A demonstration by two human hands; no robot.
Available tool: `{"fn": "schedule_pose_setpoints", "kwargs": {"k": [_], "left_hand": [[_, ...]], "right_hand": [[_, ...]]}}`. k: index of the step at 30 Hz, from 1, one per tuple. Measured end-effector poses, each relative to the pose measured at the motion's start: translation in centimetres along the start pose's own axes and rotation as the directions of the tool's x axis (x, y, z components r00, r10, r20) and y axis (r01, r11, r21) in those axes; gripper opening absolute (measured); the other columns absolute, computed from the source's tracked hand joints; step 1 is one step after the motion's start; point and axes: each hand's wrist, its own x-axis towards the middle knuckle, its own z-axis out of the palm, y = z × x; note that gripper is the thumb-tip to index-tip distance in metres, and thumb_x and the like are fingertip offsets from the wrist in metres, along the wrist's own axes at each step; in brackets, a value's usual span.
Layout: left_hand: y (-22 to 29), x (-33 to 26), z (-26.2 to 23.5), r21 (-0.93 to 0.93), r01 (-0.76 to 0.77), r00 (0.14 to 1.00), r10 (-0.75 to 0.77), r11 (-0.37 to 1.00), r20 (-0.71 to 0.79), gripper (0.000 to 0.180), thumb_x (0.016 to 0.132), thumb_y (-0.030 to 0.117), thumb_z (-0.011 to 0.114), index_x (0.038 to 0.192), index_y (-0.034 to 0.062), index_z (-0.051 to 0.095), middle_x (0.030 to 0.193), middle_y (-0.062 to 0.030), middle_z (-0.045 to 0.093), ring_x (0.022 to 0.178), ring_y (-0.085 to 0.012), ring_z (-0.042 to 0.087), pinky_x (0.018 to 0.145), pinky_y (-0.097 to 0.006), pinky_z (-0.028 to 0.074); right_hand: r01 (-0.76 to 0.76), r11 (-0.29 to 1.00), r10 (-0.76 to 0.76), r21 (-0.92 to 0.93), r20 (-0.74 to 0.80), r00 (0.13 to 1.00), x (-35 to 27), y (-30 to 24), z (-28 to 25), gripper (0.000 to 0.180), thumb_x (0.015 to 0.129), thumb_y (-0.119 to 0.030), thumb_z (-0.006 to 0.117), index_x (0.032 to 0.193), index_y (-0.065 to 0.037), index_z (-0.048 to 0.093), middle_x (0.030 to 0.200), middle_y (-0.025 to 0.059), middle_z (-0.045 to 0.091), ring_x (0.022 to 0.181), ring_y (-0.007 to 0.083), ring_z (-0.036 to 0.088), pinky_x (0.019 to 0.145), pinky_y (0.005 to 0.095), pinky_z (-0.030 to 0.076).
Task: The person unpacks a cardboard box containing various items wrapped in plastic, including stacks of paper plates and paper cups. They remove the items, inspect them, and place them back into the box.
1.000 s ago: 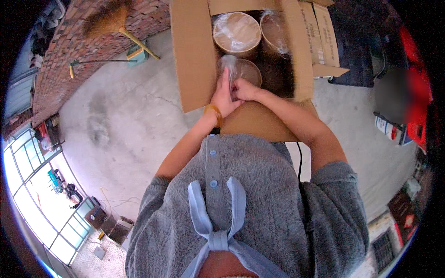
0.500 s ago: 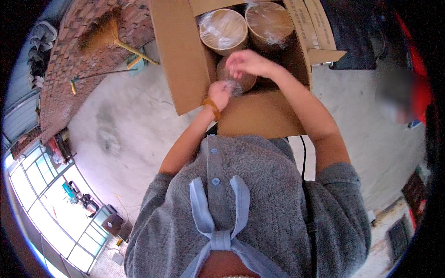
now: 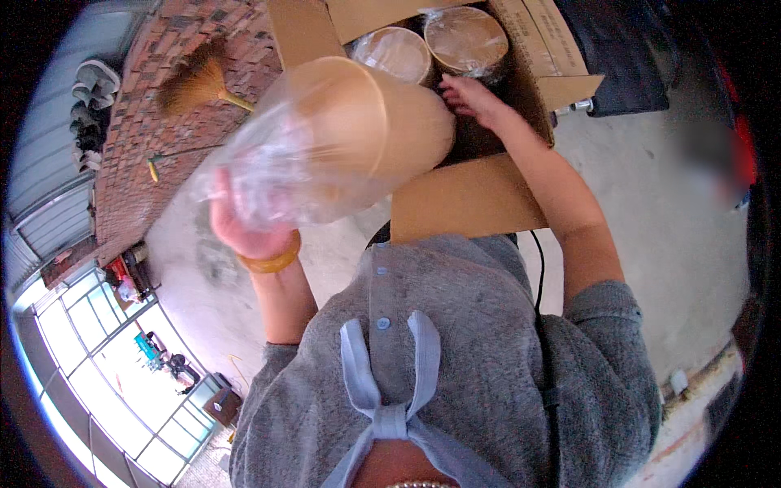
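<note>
A stack of brown paper tubs (image 3: 399, 122) in a clear plastic bag (image 3: 285, 154) is lifted, tilted, over the left side of an open cardboard box (image 3: 472, 195). My left hand (image 3: 248, 220) grips the bag's gathered end, left of the box. The stack is blurred and covers part of the box. Over the box opening, my right hand (image 3: 472, 99) has its fingers partly extended, with nothing seen in them, close to the stack's far end. Two more wrapped stacks stand upright inside, a left stack (image 3: 394, 55) and a right stack (image 3: 466, 42).
A straw broom (image 3: 199, 85) lies at the left on the red brick surface (image 3: 134, 122). Shoes (image 3: 93, 106) sit at the far left. Beyond the box at the right is a dark object (image 3: 622, 61). A black cable (image 3: 540, 268) hangs beside my waist.
My left hand has pulled the nearest bagged stack up out of the box and to the left. My right hand has shifted right and away from the bag.
</note>
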Motion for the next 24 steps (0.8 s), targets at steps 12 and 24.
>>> {"fn": "schedule_pose_setpoints", "kwargs": {"k": [12, 24], "left_hand": [[6.7, -2.4, 4.6, 0.028, -0.284, 0.947, 0.276, 0.959, 0.162, 0.039, 0.092, 0.032, 0.044, 0.111, -0.0005, 0.054, 0.105, -0.0152, 0.059, 0.095, -0.0264, 0.058, 0.083, -0.040, 0.046], [8.8, -6.2, 0.1, 0.092, -0.177, 0.977, 0.163, 0.980, 0.135, 0.031, 0.091, 0.028, 0.047, 0.106, 0.0023, 0.055, 0.098, -0.0104, 0.059, 0.089, -0.0207, 0.057, 0.077, -0.035, 0.046]], "right_hand": [[-0.143, 0.846, -0.130, 0.514, 0.458, 0.879, -8.0, -4.7, 5.7, 0.057, 0.090, -0.048, 0.047, 0.130, -0.009, 0.046, 0.128, 0.0053, 0.051, 0.117, 0.0163, 0.049, 0.099, 0.0343, 0.038], [0.376, 0.711, -0.361, 0.595, -0.150, 0.920, -24.1, -7.4, 4.3, 0.051, 0.088, -0.044, 0.052, 0.120, -0.004, 0.053, 0.118, 0.0083, 0.056, 0.107, 0.0172, 0.053, 0.091, 0.0324, 0.041]]}}
